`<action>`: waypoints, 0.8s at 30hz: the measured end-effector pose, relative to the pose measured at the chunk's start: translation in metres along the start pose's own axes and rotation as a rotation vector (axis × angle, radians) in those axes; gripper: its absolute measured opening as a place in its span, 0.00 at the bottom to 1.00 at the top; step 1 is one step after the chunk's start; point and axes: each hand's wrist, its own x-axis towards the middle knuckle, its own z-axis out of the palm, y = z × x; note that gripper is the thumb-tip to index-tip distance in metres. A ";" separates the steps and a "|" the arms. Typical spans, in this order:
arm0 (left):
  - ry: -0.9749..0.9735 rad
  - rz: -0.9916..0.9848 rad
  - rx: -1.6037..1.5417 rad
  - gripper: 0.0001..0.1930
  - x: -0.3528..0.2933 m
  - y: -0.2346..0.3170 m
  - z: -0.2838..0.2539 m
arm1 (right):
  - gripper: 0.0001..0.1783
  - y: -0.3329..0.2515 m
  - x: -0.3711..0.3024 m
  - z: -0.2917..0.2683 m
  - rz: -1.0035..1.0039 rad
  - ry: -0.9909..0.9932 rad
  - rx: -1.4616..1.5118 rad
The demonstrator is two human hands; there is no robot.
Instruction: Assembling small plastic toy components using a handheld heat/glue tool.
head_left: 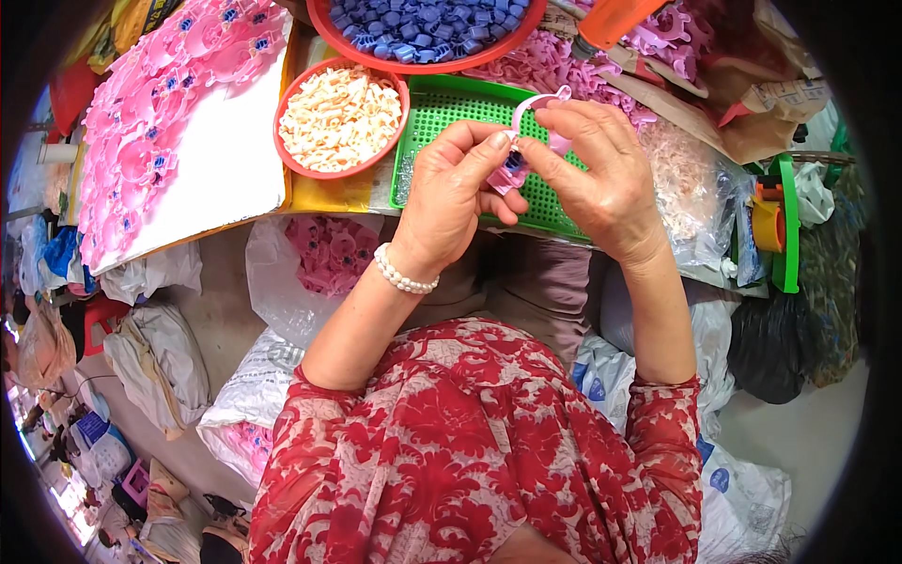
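Above the green perforated tray, both my hands meet on a small pink plastic part with a dark blue piece set in it. A curved pink band rises from its top. My left hand, with a white bead bracelet at the wrist, pinches the part between thumb and fingers. From the other side, my right hand presses thumb and forefinger against it near the blue piece. Its other fingers are bent over the band. Fingertips hide some of the part. Left of the tray, a red bowl holds small cream-coloured pieces.
A larger red basin of blue pieces stands at the back. Pink parts with blue pieces cover much of a white board at left. Loose pink parts lie behind the tray. An orange tool hangs overhead; bags surround my legs.
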 end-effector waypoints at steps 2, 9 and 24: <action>-0.004 0.002 0.001 0.10 0.000 0.000 0.001 | 0.17 0.000 -0.003 0.003 0.078 0.068 0.060; 0.012 0.067 -0.023 0.10 -0.002 -0.002 0.005 | 0.15 -0.024 -0.006 0.012 0.322 0.098 0.118; 0.010 0.111 0.041 0.11 -0.003 -0.005 0.004 | 0.08 -0.028 -0.004 0.015 0.363 0.174 0.148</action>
